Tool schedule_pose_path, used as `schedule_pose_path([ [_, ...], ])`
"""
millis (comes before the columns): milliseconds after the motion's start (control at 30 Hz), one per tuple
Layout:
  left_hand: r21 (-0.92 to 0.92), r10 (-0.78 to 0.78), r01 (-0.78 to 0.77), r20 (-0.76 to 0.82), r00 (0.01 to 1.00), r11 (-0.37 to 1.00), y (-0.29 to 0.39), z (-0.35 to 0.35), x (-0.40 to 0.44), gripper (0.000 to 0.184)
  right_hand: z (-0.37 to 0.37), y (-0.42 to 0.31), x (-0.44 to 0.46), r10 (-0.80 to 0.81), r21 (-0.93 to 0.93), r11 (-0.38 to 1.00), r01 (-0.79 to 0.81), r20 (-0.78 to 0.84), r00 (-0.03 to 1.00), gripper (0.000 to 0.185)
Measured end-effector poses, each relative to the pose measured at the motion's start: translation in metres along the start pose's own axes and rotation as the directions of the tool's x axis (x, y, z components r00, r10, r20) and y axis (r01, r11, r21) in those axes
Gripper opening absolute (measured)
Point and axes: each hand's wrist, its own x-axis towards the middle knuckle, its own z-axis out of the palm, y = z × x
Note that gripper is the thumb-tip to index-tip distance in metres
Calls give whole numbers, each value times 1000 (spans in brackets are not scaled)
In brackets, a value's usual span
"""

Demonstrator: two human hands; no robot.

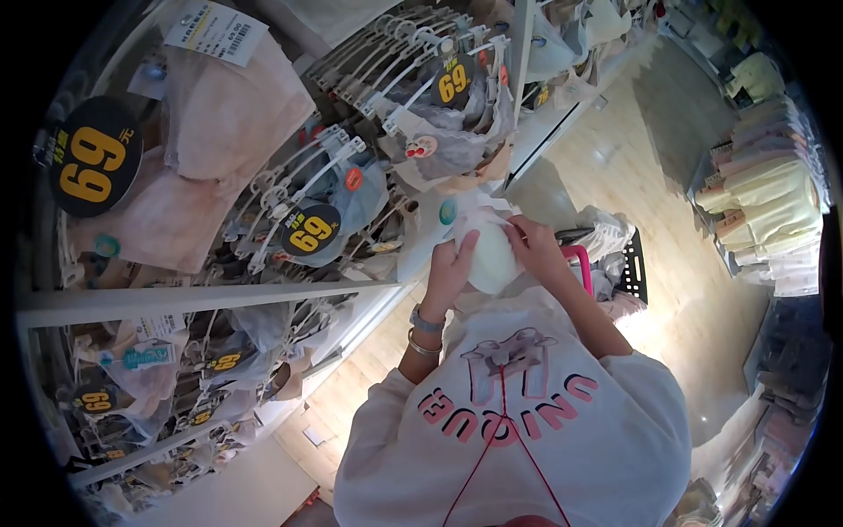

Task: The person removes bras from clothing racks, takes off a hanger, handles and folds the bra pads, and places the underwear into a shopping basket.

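Observation:
Out in front of my chest I hold a pale mint-white bra [492, 259] between my two hands; a rounded cup faces up, and thin whitish material shows along its top. My left hand [452, 268], with a watch and a bangle on its wrist, grips the cup's left side, thumb on top. At the upper right edge, the bent fingers of my right hand [536, 249] pinch the bra. A small teal round tag [448, 211] shows just beyond my left fingers. What lies under the cup is hidden.
Racks of bras on hangers [351, 167] fill the left side, with a white shelf rail [202, 303] and black price signs [95, 156]. Right of my right arm stands a black basket [632, 272] with a pink handle [577, 259] and plastic-wrapped goods. Folded clothes [764, 202] line the far right.

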Motion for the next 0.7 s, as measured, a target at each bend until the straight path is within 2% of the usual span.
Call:
schedule_pose_path([
  [67, 21, 103, -103, -9, 995, 994, -12, 2, 3, 38, 7, 7, 1, 33, 7, 999, -32, -26, 999, 20],
  [133, 26, -67, 66, 23, 997, 997, -4, -4, 3, 39, 12, 31, 4, 187, 314, 933, -177, 0, 982, 19],
  [200, -4, -193, 193, 39, 980, 981, -1, -10, 3, 39, 11, 37, 5, 325, 603, 735, -312, 91, 941, 19],
  [267, -75, -274, 276, 42, 961, 958, -4, -11, 6, 40, -1, 16, 6, 411, 814, 410, -412, 239, 880, 19],
  [467, -275, -248, 236, -9, 969, 932, -13, -12, 6, 44, -12, -2, 3, 225, 837, 174, -519, 479, 848, 23],
  [567, -306, -269, 237, -65, 961, 922, -27, -6, 8, 45, -8, -12, 0, 236, 860, 148, -489, 449, 862, 25],
  [667, 154, -346, 368, -150, 926, 917, -3, -8, 10, 39, -1, -3, 1, 297, 855, 252, -454, 378, 877, 25],
  [700, 312, -77, 173, -299, 951, 934, -5, -5, 9, 39, -1, -5, 1, 316, 856, 268, -443, 356, 879, 22],
])
